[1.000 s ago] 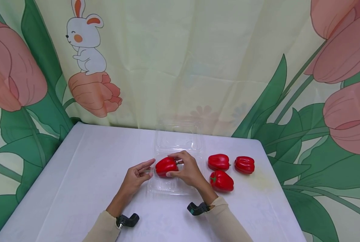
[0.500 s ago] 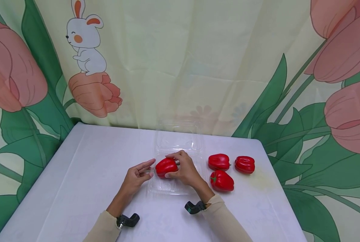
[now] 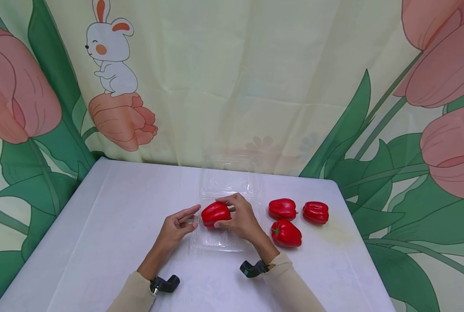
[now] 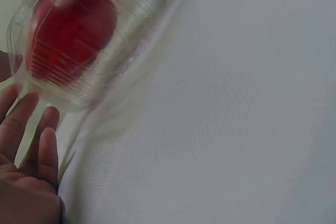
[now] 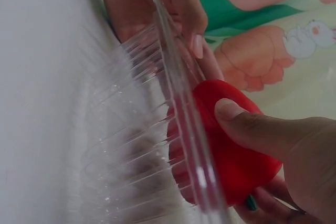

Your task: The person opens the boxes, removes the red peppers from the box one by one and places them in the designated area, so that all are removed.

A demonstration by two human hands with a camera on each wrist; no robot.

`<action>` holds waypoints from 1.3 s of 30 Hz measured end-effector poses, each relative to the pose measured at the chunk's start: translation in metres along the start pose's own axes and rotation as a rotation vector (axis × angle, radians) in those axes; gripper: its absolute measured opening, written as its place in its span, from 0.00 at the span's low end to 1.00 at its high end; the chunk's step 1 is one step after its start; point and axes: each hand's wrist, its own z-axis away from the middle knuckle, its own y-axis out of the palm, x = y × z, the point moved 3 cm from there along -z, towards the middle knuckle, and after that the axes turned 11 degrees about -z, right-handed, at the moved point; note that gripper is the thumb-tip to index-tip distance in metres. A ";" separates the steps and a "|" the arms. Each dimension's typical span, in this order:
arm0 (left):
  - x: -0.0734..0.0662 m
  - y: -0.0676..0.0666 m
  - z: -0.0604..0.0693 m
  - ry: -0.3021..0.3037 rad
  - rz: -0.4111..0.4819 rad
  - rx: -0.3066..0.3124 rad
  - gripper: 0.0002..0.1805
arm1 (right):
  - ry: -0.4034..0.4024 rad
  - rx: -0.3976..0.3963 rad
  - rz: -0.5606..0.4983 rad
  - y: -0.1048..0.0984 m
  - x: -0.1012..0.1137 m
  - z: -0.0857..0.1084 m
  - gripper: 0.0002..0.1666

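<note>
A clear plastic clamshell container (image 3: 221, 243) lies with its lid folded back on the white-covered table. My right hand (image 3: 241, 219) holds a red bell pepper (image 3: 213, 214) within the container's left part, the thumb on the near side and fingers over the far side. The pepper's green stem points right, towards the palm. Through the clear wall the same bell pepper (image 4: 73, 35) shows in the left wrist view. At the container's left edge, my left hand (image 3: 174, 229) rests with fingers extended, the fingertips (image 4: 31, 98) against the wall.
Three more red bell peppers lie right of the container: a back one (image 3: 282, 209), a front one (image 3: 286, 234) and one farther right (image 3: 315, 212). The clear lid (image 3: 229, 178) leans near the table's back edge. A printed curtain (image 3: 278, 86) hangs behind.
My right hand and its bell pepper shift only slightly, a little left and then back right. The left hand stays at the container's edge. The other peppers have not moved.
</note>
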 end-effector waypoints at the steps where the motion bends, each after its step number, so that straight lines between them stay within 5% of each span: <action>1: 0.000 0.000 0.000 -0.004 0.000 -0.001 0.30 | -0.004 -0.004 -0.002 -0.001 0.001 0.000 0.41; 39: 0.002 0.002 0.000 -0.027 -0.010 -0.015 0.29 | -0.070 -0.201 -0.036 -0.046 0.029 0.013 0.43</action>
